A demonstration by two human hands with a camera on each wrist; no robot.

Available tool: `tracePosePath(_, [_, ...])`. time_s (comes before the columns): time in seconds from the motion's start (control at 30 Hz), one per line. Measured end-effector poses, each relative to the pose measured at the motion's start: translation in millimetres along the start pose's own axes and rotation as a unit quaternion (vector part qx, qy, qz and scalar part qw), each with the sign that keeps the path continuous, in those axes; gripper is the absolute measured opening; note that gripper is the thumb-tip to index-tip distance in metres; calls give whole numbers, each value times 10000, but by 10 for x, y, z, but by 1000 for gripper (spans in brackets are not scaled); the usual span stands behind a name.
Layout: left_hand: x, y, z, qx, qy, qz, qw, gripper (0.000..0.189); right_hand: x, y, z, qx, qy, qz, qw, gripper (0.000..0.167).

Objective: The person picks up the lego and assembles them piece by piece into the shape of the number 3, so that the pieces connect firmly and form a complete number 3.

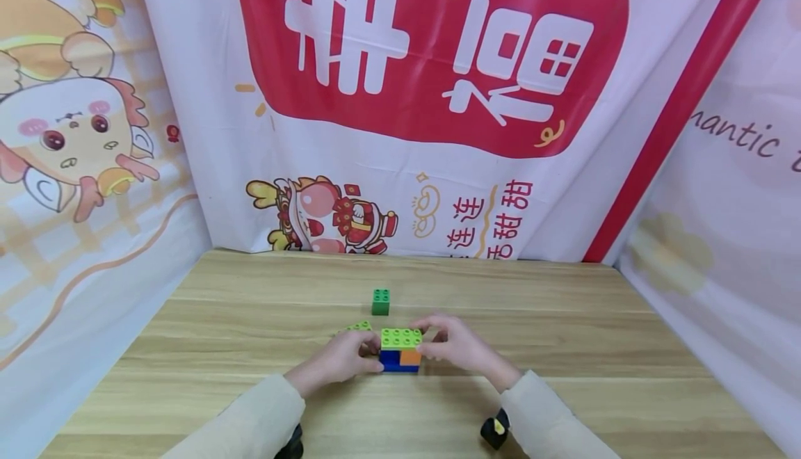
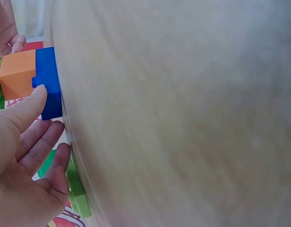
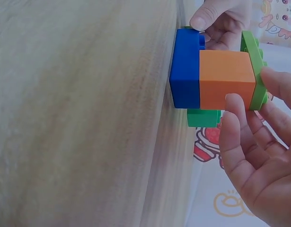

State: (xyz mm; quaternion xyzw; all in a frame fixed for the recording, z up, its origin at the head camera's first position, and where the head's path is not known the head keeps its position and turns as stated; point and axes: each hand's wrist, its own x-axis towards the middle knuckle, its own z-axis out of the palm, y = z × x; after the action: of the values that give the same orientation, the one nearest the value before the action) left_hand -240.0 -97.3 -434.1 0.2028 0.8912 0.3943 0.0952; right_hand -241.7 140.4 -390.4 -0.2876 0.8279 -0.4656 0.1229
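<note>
A person sits at a wooden table [image 1: 250, 403] hemmed in by printed cloth: a cartoon animal on the left sheet, a red banner [image 1: 432, 49] with white characters straight ahead, a red stripe on the right.

Going left to right, the left hand [image 1: 341, 361] comes first. It rests on the table against the left side of a small block stack [image 1: 400, 351]. In the left wrist view its thumb [image 2: 22, 111] presses the blue block [image 2: 48, 82] at the bottom of the stack, while the other fingers lie loosely spread beside it, near a light green piece [image 2: 79, 191] lying flat on the table. That piece peeps out just behind the left hand in the head view [image 1: 359, 325].

The stack stands on the table between the two hands, near the person's edge. It is made of the blue block below, an orange block [image 3: 225, 78] beside and above it, and a flat lime-green plate [image 1: 401, 337] with studs on top.

Behind the stack, apart from it, a dark green block [image 1: 380, 301] stands alone.

The right hand [image 1: 459, 348] touches the stack's right side. In the right wrist view, one fingertip [image 3: 235, 106] lies on the orange block and another on the plate's edge, a light pinch rather than a full grip.
</note>
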Motion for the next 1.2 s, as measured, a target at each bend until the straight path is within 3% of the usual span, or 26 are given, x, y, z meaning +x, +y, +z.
tracePosePath(0.13, [4, -7, 3, 11, 16, 18, 10000, 20, 57, 199, 2, 58, -2, -12, 10000, 36])
tracePosePath(0.27, [6, -15, 9, 28, -11, 10, 10000, 20, 65, 263, -15, 38, -46, -28, 10000, 39])
tracePosePath(0.7, [-2, -5, -6, 92, -15, -63, 9999, 23, 60, 262, -33, -110, -99, -117, 9998, 38])
tracePosePath(1.0, [-29, 6, -75, -154, -99, -67, 9998, 37, 67, 255, -40, -33, -135, 96, 9999, 40])
tracePosePath(1.2, [-19, 29, -145, -83, 76, 15, 9999, 37, 75, 261, -42, -18, -142, 184, 9997, 41])
